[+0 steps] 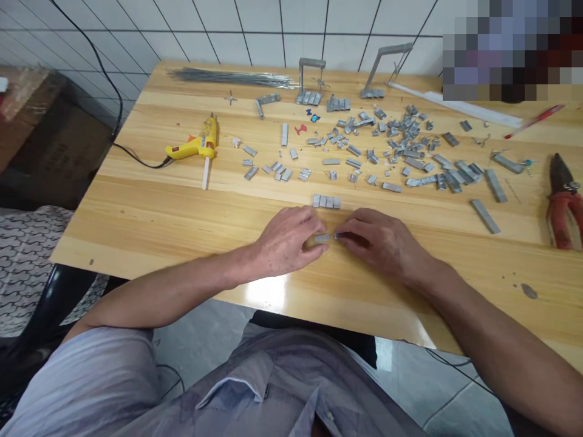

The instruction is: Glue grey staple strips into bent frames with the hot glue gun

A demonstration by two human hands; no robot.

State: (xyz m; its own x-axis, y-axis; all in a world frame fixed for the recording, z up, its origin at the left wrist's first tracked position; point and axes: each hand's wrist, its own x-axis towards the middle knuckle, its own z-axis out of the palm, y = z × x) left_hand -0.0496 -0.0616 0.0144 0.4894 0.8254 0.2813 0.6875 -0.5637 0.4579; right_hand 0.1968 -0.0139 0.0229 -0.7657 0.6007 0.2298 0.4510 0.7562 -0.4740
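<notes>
My left hand (291, 240) is at the middle of the table's front part, thumb and fingertips curled around a short grey metal strip (322, 238) that looks like a strip of staples. Just to its right, my right hand (380, 240) pinches a small grey metal piece (337, 235), mostly hidden by the fingertips. A narrow gap separates the two pieces. Right behind my hands lies a row of short grey blocks (327, 201), set side by side.
Many loose grey metal pieces (410, 133) are scattered behind and to the right. Two bent metal frames (310, 64) stand near the wall beside thin wires (232, 77). A yellow glue gun (207, 139) lies left; red-handled pliers (565, 206) and a red pen (535, 121) lie right.
</notes>
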